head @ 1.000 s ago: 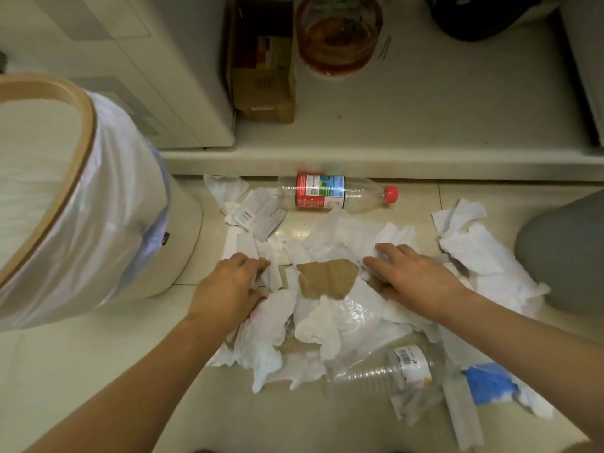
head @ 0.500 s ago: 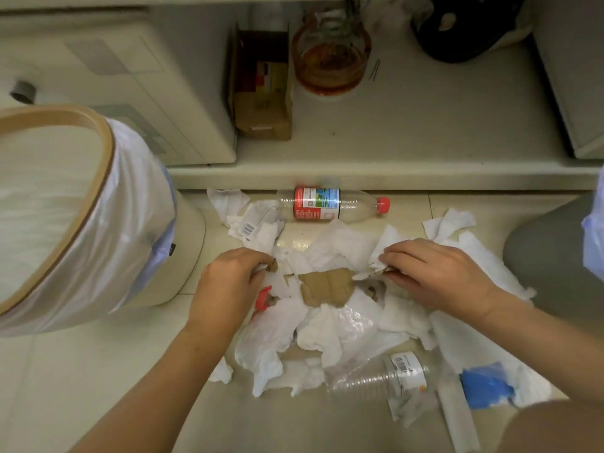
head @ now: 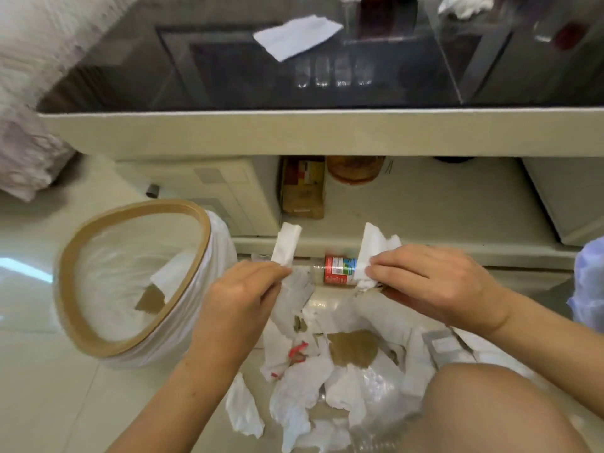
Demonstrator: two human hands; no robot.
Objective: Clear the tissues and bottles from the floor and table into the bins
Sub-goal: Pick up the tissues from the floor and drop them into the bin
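My left hand (head: 243, 291) pinches a folded white tissue (head: 286, 245) and holds it above the floor, just right of the bin. My right hand (head: 428, 282) grips a bunch of white tissues (head: 374, 248) at the same height. Between the hands, a clear plastic bottle with a red label (head: 338, 270) lies on the floor against the shelf step. Below the hands lies a pile of white tissues (head: 304, 387) with a torn brown paper piece (head: 353, 348). The bin (head: 129, 346), wood-rimmed with a white liner, stands at the left and holds some tissue and brown paper.
A dark glass table top (head: 228, 76) with a white tissue (head: 295, 35) on it fills the upper view. Beneath it, a low shelf holds a cardboard box (head: 302, 188) and a glass jar (head: 354, 168). My bare knee (head: 490, 410) is at lower right. A second bag's edge (head: 588, 282) shows at far right.
Both hands closed on tissues in the pile and lifted them off the floor. The view tilted up, so the table top and the bin's inside now show.
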